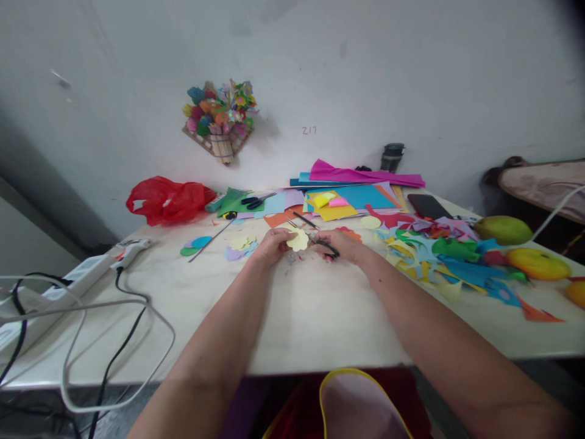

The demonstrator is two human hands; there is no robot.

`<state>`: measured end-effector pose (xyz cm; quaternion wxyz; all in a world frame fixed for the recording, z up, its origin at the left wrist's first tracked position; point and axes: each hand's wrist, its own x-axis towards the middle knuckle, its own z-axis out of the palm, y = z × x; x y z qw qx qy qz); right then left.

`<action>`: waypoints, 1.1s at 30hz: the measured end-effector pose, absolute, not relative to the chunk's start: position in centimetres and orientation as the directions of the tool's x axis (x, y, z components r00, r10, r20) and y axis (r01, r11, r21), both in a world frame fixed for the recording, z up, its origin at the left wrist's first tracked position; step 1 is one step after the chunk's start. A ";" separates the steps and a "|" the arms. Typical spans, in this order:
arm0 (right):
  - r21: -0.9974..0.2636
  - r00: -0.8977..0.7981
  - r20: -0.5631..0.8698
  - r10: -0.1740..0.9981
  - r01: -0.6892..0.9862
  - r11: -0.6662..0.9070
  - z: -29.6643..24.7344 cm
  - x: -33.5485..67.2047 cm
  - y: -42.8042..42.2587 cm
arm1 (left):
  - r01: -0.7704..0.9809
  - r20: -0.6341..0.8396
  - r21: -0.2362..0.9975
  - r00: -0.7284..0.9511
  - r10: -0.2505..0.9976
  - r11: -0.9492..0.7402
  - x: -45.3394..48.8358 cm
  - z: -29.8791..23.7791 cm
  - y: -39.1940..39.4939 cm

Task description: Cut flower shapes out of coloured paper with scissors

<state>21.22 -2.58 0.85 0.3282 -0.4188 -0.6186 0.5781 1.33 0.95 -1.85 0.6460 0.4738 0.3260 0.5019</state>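
My left hand (273, 245) pinches a pale yellow scalloped paper flower (298, 240) by its left edge, above the middle of the table. In my right hand (342, 245) is a pair of scissors (327, 247) with dark handles, its blades close to the flower's right edge. Whether the blades touch the paper I cannot tell. Just behind the hands lie a dark pencil-like stick (305, 220) and an orange paper sheet (280, 219). A red scalloped paper piece (350, 234) shows behind my right hand.
Paper scraps (420, 259) and several mangoes (538, 263) cover the right side, near a phone (429, 207). Coloured sheets (365, 197), dark-handled scissors (254, 202) and a red plastic bag (167, 200) lie along the back. Cut flowers (241, 249), a power strip (85, 277) and cables (137, 303) are at left.
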 end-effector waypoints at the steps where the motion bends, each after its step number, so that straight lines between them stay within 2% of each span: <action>1: -0.990 -0.439 -0.075 0.896 0.142 -0.013 0.9 21.2 -2.6 | -0.337 0.057 0.941 0.281 0.958 0.042 1.3 -1.8 0.9; 9: -0.983 -0.423 -0.109 0.899 0.183 -0.033 0.4 21.2 -2.1 | -0.339 0.053 0.940 0.264 0.963 0.041 1.5 -1.6 0.8; 33: -0.979 -0.375 -0.087 0.923 0.205 -0.009 0.1 21.0 -1.9 | -0.361 0.052 0.932 0.195 0.979 0.022 1.3 -2.1 1.2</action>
